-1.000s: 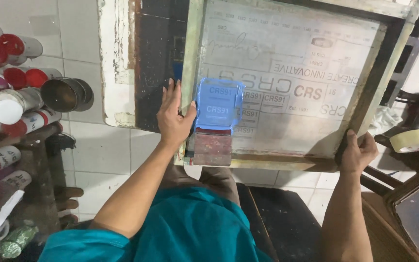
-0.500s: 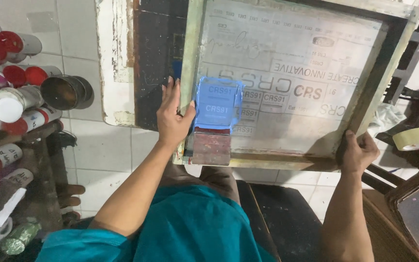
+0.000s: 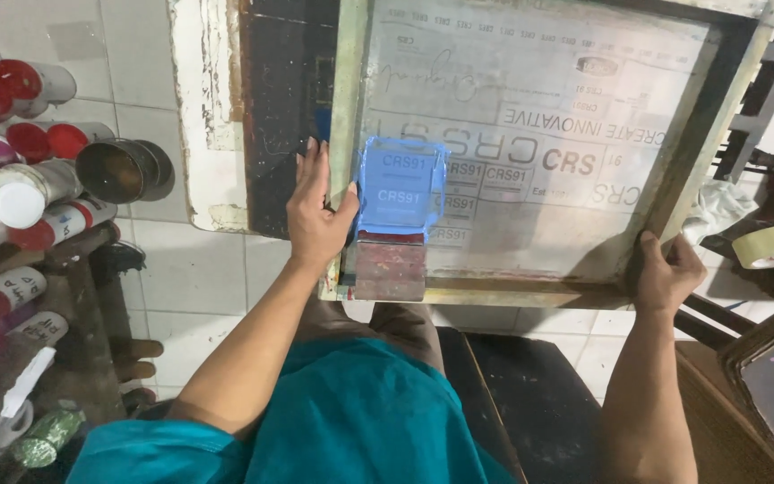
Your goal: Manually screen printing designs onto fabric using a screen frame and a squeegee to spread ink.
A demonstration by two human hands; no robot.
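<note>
Nothing has shifted since earlier frames. Left hand (image 3: 315,215) lies flat, fingers spread, on the screen-printing frame's (image 3: 348,108) near-left rail, touching the blue-inked squeegee (image 3: 396,220). Right hand (image 3: 665,273) clenches the near-right corner; frame's long axis spans both hands.

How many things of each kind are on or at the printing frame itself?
Printing frame: 1
Squeegee: 1
Blue ink patch: 1
Hands on it: 2, left hand and right hand
Total: 5
</note>
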